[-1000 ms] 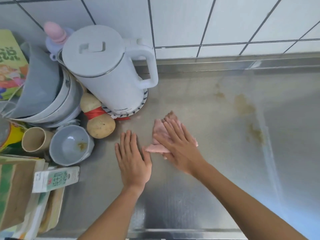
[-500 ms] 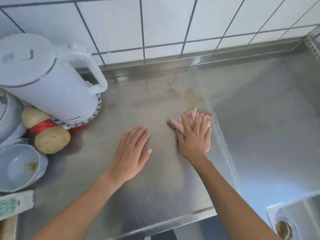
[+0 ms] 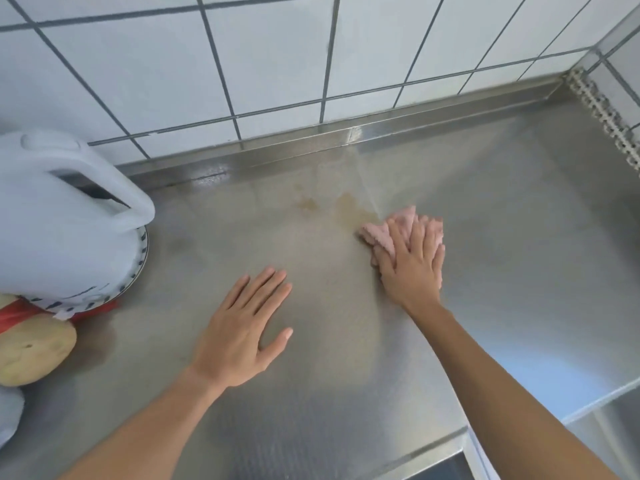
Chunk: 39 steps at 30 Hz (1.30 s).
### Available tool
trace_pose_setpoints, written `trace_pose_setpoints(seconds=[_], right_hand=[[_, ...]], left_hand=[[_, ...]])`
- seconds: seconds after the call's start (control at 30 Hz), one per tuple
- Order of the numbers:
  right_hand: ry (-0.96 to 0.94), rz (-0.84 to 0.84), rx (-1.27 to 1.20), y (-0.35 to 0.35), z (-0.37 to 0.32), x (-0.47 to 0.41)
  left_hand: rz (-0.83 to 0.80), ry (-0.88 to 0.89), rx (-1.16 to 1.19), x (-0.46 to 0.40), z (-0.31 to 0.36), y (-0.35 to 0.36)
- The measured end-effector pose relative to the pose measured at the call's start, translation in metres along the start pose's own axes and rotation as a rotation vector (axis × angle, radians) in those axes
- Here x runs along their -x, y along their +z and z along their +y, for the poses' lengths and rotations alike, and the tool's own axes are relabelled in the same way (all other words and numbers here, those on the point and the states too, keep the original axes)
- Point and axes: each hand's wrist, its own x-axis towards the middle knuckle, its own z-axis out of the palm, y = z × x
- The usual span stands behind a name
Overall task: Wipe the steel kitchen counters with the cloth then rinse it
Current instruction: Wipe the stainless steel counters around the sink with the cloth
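From the head view, the right hand [image 3: 412, 268] presses flat on the pink cloth [image 3: 403, 225], holding it down on the steel counter [image 3: 502, 237] just beside brownish stains [image 3: 346, 204] that remain unwiped. The left hand [image 3: 242, 334] lies released, palm down, holding nothing. Wiping looks only partly done, and rinsing is not yet begun. To the right the counter lies open up to the tiled wall [image 3: 242, 64]; the white kettle [image 3: 65, 216] and a potato [image 3: 33, 355] crowd the left.
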Motion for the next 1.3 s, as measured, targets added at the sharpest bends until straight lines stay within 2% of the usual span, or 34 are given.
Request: trace_pose_setpoints(seconds=[0.1,0.23,0.3,0.4,0.43,0.5,0.6,0.73,0.8,0.9,0.97,1.07,1.13,1.2,1.3], right_hand=[[-0.008,0.005,0.014,-0.004,-0.058,-0.062],[-0.24,-0.002,0.065,0.02,-0.133,-0.074],[-0.434,-0.011,0.097,0.036,-0.138,-0.045],[-0.728,-0.038,0.138,0.048,-0.104,0.0],[-0.775,-0.051,0.153,0.044,-0.089,0.003],[-0.724,-0.025,0.16,0.026,-0.039,-0.006],[-0.426,-0.014,0.136,-0.005,-0.005,-0.048],[-0.069,0.069,0.063,-0.003,-0.077,-0.099],[-0.103,0.042,0.089,0.009,-0.124,-0.102],[-0.423,-0.018,0.158,0.03,-0.162,-0.069],[-0.584,-0.044,0.16,0.033,-0.142,-0.037],[-0.658,-0.054,0.121,0.025,-0.066,0.008],[-0.597,-0.035,0.117,0.015,-0.004,0.034],[-0.45,-0.033,0.093,0.003,0.043,0.048],[-0.119,0.017,0.033,0.0,0.049,0.045]], left_hand=[[-0.009,0.0,0.012,0.0,0.0,-0.001],[0.007,0.0,0.02,-0.001,-0.001,0.001],[0.007,-0.004,0.02,0.004,-0.002,0.003],[0.009,-0.035,0.01,0.011,-0.01,0.002],[0.013,-0.05,0.012,0.012,-0.016,-0.002],[0.007,-0.033,0.016,0.006,-0.01,0.002],[0.011,-0.009,0.049,-0.003,-0.001,0.004],[0.04,-0.006,0.061,0.001,-0.004,0.007],[0.05,0.007,0.063,0.001,-0.005,0.007],[0.047,0.009,0.053,0.0,-0.004,0.009],[0.042,0.021,0.043,0.001,-0.003,0.008],[0.029,0.03,0.021,0.0,-0.005,0.005],[0.02,0.043,-0.005,0.002,-0.003,0.002],[0.009,0.049,0.008,0.005,-0.003,-0.001],[0.054,0.013,0.069,0.023,-0.002,-0.009]])
